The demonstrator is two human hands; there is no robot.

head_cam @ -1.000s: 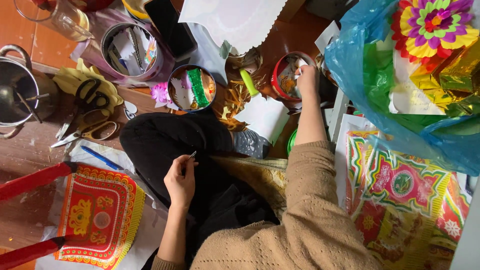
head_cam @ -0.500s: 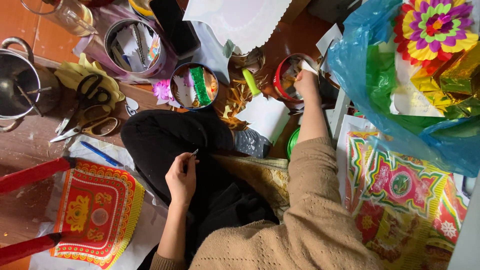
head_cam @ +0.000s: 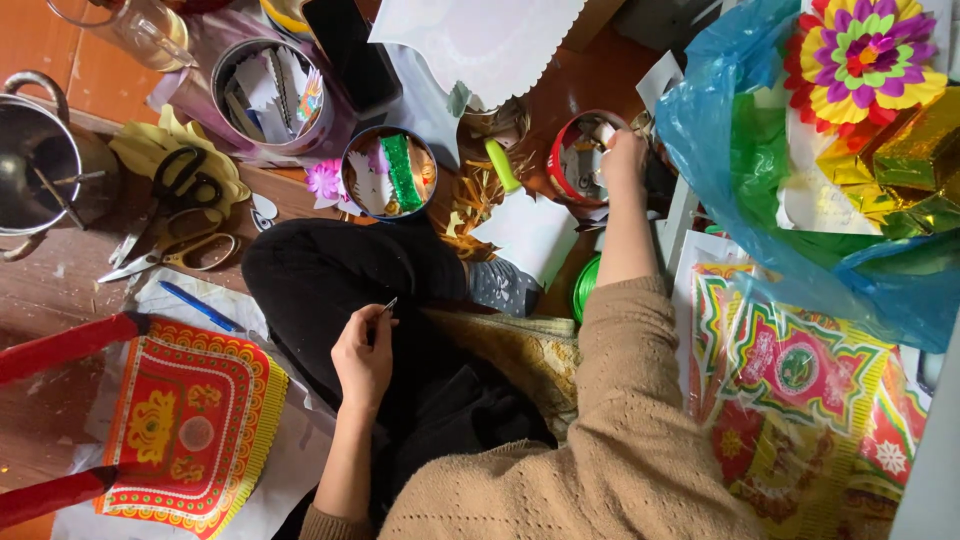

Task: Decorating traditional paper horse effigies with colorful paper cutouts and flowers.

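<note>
I sit cross-legged in black trousers [head_cam: 330,280] on a wooden floor. My left hand [head_cam: 365,352] rests over my knee and pinches a thin metal pin-like tool [head_cam: 388,305] that points up. My right hand [head_cam: 624,158], arm stretched out in a beige knitted sleeve, reaches into a round red tin [head_cam: 572,160] of paper scraps. Its fingertips touch a small white piece at the tin's rim. Whether they grip it is hidden. A white sheet of paper [head_cam: 530,235] lies just below that tin.
A tin of green and pink trimmings [head_cam: 388,172] and a bigger tin of cut paper [head_cam: 268,95] stand ahead. Scissors [head_cam: 170,215] lie on yellow gloves beside a steel pot [head_cam: 40,170]. A red-and-gold paper ornament [head_cam: 190,425] lies left; a blue plastic bag [head_cam: 720,150] and patterned sheets [head_cam: 790,380] lie right.
My right hand has stayed at the red tin, its fingers shifting slightly at the rim. The left hand keeps still with the thin tool.
</note>
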